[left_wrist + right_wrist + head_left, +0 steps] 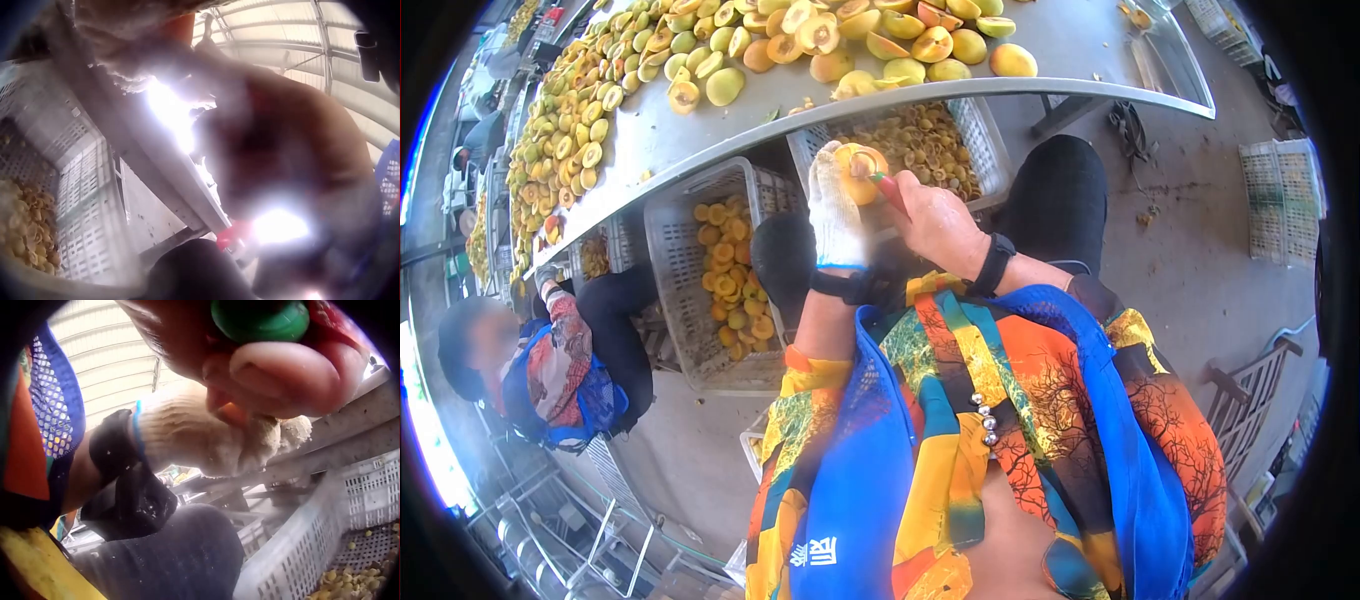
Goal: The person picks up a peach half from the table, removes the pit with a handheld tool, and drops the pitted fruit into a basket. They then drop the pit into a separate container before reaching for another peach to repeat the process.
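The left hand [837,205], in a white knit glove, grips a yellow-orange fruit [862,172] whose cut face shows. Against that fruit is the end of a red-handled tool [890,192], gripped by the bare right hand [940,222]. In the right wrist view, curled fingers of the right hand [281,378] surround a green part [262,322] of the tool, with the gloved left hand [200,434] just behind. The left wrist view is blurred and glaring; the tool's tip and the fruit cannot be made out there.
Halved fruits [590,130] cover much of the metal table [740,135]. Below its edge stand a crate [685,300] of orange halves and a crate [990,150] of small pieces. Another person [565,360] sits at the left. A white crate [1280,200] stands at the right.
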### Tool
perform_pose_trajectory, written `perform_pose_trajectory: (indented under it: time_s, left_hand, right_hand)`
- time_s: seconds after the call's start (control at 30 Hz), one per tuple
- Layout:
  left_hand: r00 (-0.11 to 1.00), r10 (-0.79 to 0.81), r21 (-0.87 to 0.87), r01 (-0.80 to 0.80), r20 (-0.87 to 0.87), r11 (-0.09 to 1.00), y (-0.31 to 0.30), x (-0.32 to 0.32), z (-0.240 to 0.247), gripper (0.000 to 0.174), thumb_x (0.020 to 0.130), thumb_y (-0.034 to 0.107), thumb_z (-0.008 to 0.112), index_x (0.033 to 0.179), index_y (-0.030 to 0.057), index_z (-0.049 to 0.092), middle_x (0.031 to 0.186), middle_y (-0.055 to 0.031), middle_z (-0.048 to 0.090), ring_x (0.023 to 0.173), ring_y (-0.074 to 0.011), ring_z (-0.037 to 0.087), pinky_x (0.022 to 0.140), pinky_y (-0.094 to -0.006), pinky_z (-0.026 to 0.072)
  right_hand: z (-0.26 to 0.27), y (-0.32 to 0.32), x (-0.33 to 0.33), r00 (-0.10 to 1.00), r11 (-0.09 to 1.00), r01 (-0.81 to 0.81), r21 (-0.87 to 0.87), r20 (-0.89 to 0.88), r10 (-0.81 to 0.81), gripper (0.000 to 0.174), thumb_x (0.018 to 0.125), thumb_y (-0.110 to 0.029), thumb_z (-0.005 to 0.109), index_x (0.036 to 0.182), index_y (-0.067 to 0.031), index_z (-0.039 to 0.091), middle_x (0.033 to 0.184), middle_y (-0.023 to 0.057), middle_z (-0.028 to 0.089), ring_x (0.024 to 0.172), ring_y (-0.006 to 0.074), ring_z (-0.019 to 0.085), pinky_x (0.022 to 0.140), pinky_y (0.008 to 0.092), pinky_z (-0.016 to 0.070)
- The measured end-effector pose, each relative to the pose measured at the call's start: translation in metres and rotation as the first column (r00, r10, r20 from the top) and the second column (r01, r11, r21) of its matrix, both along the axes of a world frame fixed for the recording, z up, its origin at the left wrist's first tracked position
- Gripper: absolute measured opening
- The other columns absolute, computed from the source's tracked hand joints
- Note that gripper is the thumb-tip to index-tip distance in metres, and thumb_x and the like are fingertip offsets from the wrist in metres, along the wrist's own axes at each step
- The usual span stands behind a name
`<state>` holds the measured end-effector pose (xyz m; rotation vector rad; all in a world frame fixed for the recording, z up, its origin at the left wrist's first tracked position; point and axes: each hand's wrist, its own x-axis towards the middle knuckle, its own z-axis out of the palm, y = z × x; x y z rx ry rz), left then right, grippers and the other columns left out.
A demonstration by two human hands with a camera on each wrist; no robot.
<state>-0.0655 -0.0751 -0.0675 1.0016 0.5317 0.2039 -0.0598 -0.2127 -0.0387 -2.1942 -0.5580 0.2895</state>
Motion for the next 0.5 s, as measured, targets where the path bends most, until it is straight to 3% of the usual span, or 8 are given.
perform_pose_trajectory:
  time_s: [0.17,0.3,0.43,0.5]
  left_hand:
    - [1.0,0.012,0.094,-0.009,-0.022,0.995,-0.01,-0.001,0.015,0.038,0.096,0.038,0.046,0.111,0.005,0.057,0.099,-0.0069,0.061,0.086,-0.0165,0.06,0.077,-0.0302,0.0493]
    - [0.974,-0.188,0.117,0.203,-0.125,0.972,0.008,0.007,0.01,0.039,0.092,0.04,0.051,0.097,0.0032,0.063,0.082,-0.0065,0.063,0.071,-0.0148,0.061,0.061,-0.0265,0.0484]
    - [0.873,-0.439,-0.03,0.443,-0.213,0.896,0.022,0.017,0.015,0.042,0.091,0.043,0.051,0.097,0.003,0.062,0.086,-0.0093,0.064,0.075,-0.0185,0.063,0.064,-0.0293,0.0502]
    - [0.939,-0.314,-0.277,0.267,-0.142,0.923,0.017,0.018,0.023,0.035,0.092,0.036,0.053,0.098,0.0023,0.06,0.086,-0.0082,0.063,0.075,-0.0184,0.062,0.064,-0.03,0.0508]
  right_hand:
    - [0.006,-0.001,-0.007,0.996,0.998,-0.046,-0.049,-0.078,0.042,0.016,0.084,-0.008,0.053,0.092,0.0026,0.043,0.069,0.0268,0.058,0.069,0.0436,0.059,0.058,0.0488,0.045]
    - [0.0,-0.006,-0.008,0.987,0.988,-0.143,-0.06,-0.078,0.139,0.017,0.082,-0.007,0.052,0.093,0.0041,0.045,0.07,0.027,0.059,0.067,0.0436,0.059,0.059,0.0491,0.0455]
    - [-0.01,-0.01,-0.006,0.988,0.993,-0.108,0.045,-0.103,0.112,0.016,0.08,-0.007,0.051,0.091,0.0036,0.048,0.073,0.0269,0.06,0.07,0.0429,0.06,0.061,0.0474,0.047]
    - [-0.006,-0.009,-0.002,0.985,0.992,-0.078,0.097,-0.149,0.091,0.015,0.079,-0.008,0.051,0.089,0.0034,0.05,0.075,0.027,0.06,0.073,0.0429,0.06,0.063,0.0467,0.0474]
